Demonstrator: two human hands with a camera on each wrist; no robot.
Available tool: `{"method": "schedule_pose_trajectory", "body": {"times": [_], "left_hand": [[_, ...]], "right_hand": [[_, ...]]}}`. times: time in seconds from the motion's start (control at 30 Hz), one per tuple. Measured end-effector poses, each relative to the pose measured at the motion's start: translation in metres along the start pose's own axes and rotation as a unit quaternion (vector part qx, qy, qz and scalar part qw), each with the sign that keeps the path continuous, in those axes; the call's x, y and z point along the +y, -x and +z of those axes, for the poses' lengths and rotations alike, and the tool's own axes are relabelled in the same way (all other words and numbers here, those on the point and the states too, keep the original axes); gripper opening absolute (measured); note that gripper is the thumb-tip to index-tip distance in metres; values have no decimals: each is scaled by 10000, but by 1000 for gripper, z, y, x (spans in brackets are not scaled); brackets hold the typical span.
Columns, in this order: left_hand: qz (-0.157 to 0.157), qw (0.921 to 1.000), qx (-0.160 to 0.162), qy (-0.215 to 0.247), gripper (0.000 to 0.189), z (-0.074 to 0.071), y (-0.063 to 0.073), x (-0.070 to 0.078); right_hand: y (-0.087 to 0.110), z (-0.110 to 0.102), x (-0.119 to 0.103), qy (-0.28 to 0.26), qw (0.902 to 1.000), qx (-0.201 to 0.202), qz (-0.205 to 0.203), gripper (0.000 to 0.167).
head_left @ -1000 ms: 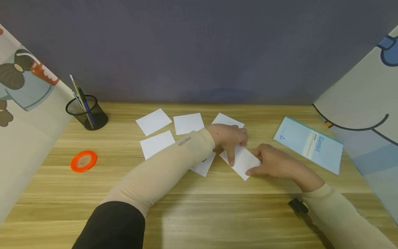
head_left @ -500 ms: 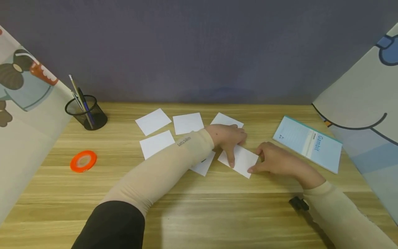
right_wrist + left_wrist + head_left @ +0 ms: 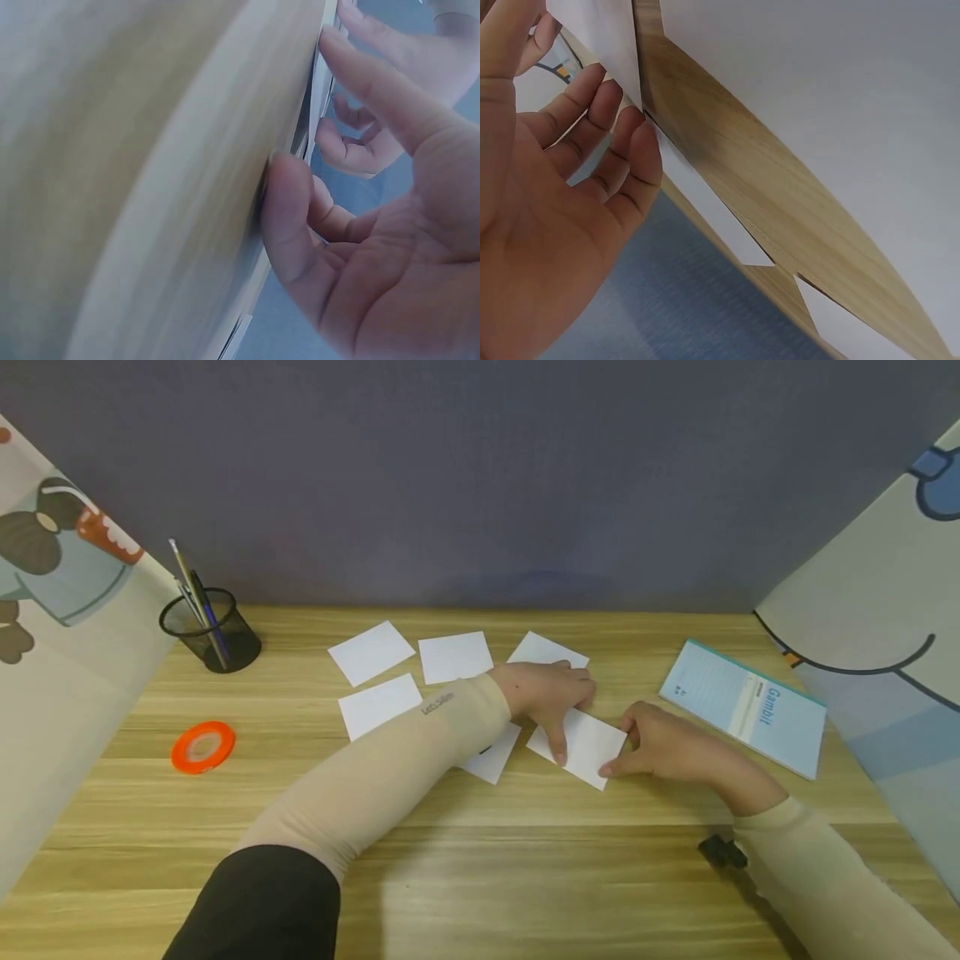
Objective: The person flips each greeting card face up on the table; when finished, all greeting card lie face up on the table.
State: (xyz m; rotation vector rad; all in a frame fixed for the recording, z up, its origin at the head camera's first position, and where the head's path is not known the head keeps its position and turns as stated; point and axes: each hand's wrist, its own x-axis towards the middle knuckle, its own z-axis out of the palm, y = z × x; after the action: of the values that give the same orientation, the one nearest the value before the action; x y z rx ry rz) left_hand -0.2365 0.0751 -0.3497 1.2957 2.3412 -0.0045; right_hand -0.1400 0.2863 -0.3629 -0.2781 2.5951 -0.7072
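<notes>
A white card [image 3: 588,747] lies near the middle of the desk between both hands. My left hand [image 3: 547,693] reaches across from the left and holds the card, its thumb over the left part and its fingers bent at the far edge. At the card's right side, my right hand [image 3: 663,745] pinches the edge and corner with thumb and forefinger. Another white card [image 3: 491,762] with a dark mark pokes out from under my left forearm, mostly hidden. Beyond my left hand lies one more card [image 3: 543,647], partly covered by it.
More white cards [image 3: 455,657] are spread to the left, some partly under the left sleeve. A light-blue notepad [image 3: 746,706] lies at the right. Far left stand a mesh pen cup [image 3: 236,643] with pens and, nearer, an orange tape roll [image 3: 217,752]. A dark partition [image 3: 480,485] closes the back.
Between my hands, the card has turned slightly counterclockwise, its right corner swinging away from me. My right hand has shifted a little with it, while the left stays nearly in place.
</notes>
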Motion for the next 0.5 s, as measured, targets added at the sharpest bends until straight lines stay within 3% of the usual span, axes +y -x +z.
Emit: {"method": "schedule_pose_trajectory", "body": {"times": [0.23,0.5], "left_hand": [[-28,9998,26,182,73,-1,5,0],[-198,9929,75,1168,59,-4,11,-4]], "right_hand": [[2,1,-1,77,10000,48,-14,72],[5,0,-2,-3,10000,24,7,73]]}}
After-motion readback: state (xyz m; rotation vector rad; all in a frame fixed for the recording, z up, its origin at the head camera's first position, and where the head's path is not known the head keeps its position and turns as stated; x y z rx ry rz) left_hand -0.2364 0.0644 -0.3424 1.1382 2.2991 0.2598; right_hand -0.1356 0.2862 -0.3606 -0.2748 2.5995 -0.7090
